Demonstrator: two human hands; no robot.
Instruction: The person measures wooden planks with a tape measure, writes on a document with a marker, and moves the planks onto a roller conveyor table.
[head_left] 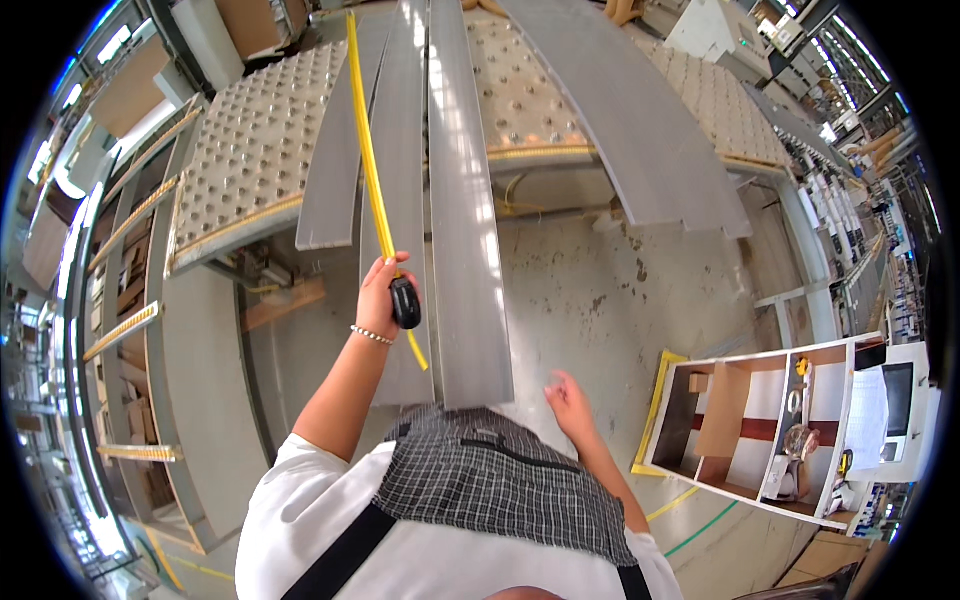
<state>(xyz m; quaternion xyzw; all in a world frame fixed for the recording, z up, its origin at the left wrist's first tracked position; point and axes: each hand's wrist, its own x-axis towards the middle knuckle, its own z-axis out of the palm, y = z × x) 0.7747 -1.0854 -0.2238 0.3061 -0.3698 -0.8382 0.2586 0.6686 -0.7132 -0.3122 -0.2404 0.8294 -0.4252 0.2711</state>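
My left hand [378,295] is closed around a black tape measure [404,303]. Its long yellow blade [366,140] runs out over the grey panels toward the far end, and a short yellow piece hangs below the case. Two long grey panels, one left [402,160] and one right [465,200], lie side by side in front of me, their near ends reaching my checked apron [500,480]. A shorter grey panel [328,205] is just left of them. My right hand [570,408] is off to the right of the panels, fingers loosely apart, with nothing visible in it.
Tables studded with ball rollers [250,140] support the panels. More grey panels [640,130] lie to the right. A white shelf unit [745,425] with small tools and a cardboard piece stands at lower right. Along the left is a rack [130,330] with yellow-edged bars.
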